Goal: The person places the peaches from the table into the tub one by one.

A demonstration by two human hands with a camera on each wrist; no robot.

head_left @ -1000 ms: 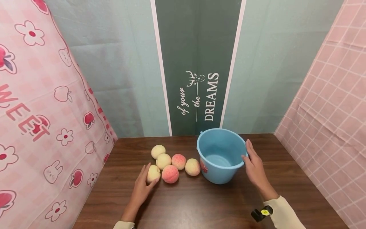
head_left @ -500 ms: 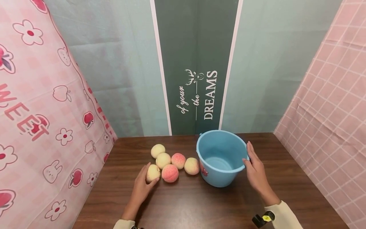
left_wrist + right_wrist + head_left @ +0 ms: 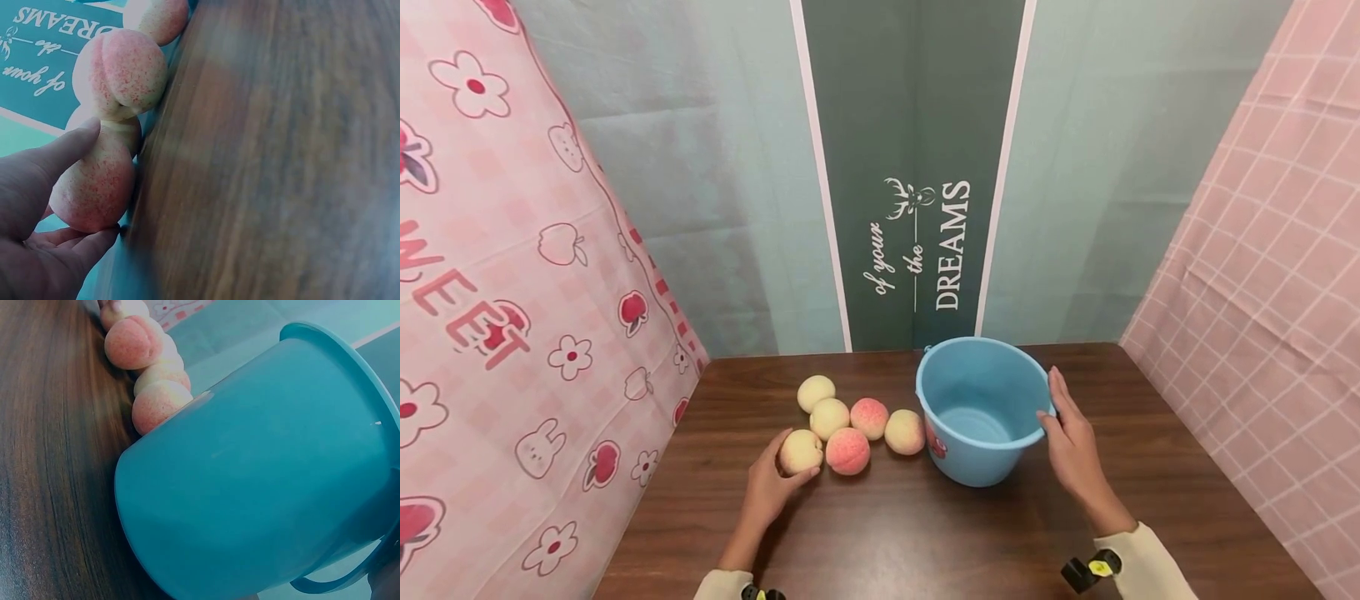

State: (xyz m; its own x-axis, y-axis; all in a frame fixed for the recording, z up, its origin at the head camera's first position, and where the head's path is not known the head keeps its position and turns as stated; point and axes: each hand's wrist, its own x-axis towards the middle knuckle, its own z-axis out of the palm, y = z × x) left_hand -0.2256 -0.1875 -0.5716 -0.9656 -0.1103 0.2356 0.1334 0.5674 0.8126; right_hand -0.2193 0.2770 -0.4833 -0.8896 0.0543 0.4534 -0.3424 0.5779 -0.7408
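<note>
At the left end of a cluster of peaches, my left hand [image 3: 769, 485] holds a pale yellow peach [image 3: 801, 452], thumb on the near side and fingers behind it. The left wrist view shows the same peach [image 3: 94, 187] between thumb and fingers, with red speckles. Beside it sits a pinkish-red peach [image 3: 847, 452]. A blue bucket [image 3: 973, 462] stands to the right of the cluster, and its inside shows no fruit. My right hand [image 3: 1073, 446] grips the bucket's right rim, thumb over the edge and fingers outside. Most of this hand is out of the right wrist view.
Two pale peaches [image 3: 829, 419] lie behind, one farther back than the other. A second red peach [image 3: 869, 418] and a yellowish one [image 3: 905, 432] lie toward the bucket, the latter close against its wall. Fabric [image 3: 752, 208] hangs behind the wooden table [image 3: 880, 533].
My left hand and its peach have shifted very slightly, and more of that peach shows now. The right hand stays on the bucket's rim, and the bucket moves barely at all.
</note>
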